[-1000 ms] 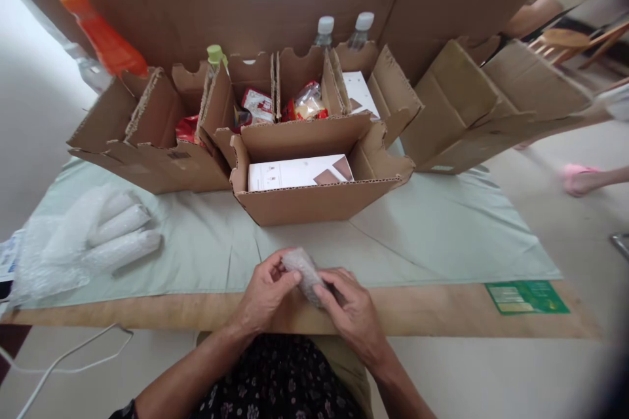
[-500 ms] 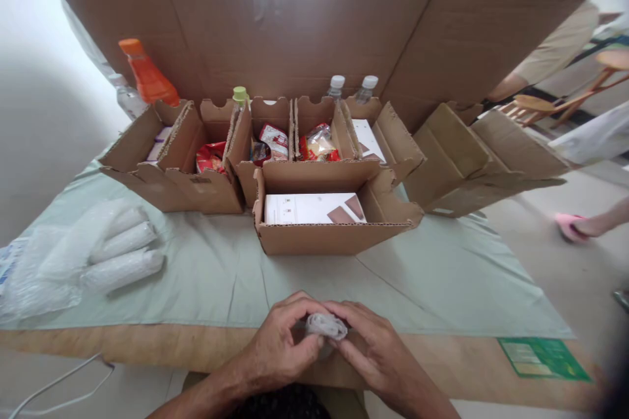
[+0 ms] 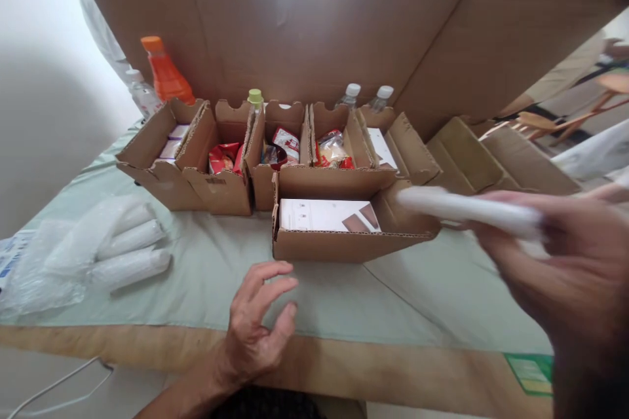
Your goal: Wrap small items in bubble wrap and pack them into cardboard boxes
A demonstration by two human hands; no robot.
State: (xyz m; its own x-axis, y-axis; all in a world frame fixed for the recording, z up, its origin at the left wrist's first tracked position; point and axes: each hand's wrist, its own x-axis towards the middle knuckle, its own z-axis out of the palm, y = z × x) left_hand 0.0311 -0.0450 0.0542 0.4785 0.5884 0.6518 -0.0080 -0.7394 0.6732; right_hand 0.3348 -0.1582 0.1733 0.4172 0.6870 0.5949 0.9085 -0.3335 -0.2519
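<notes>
My right hand (image 3: 565, 268) is raised at the right, its fingers closed around a roll of thin white plastic (image 3: 447, 204), partly blurred. The roll's far end reaches over the right end of the front cardboard box (image 3: 344, 247). That box holds a white carton (image 3: 324, 215) with brown shapes printed on it. Below and left of the box, my left hand (image 3: 263, 317) is held above the cloth near the table edge, fingers apart and holding nothing. Several similar white rolls (image 3: 130, 268) lie at the left, partly inside a clear plastic bag (image 3: 59, 275).
Behind stands a row of open cardboard boxes (image 3: 213, 195) with red snack packs (image 3: 226, 158) and cartons. Bottles, one of them orange (image 3: 170, 75), stand behind the row against a cardboard wall (image 3: 295, 26). A green packet (image 3: 531, 373) lies at the front right edge.
My hands have parted. The right hand has carried the white roll up and to the right, while the left has let go of it and opened. The view has shifted slightly.
</notes>
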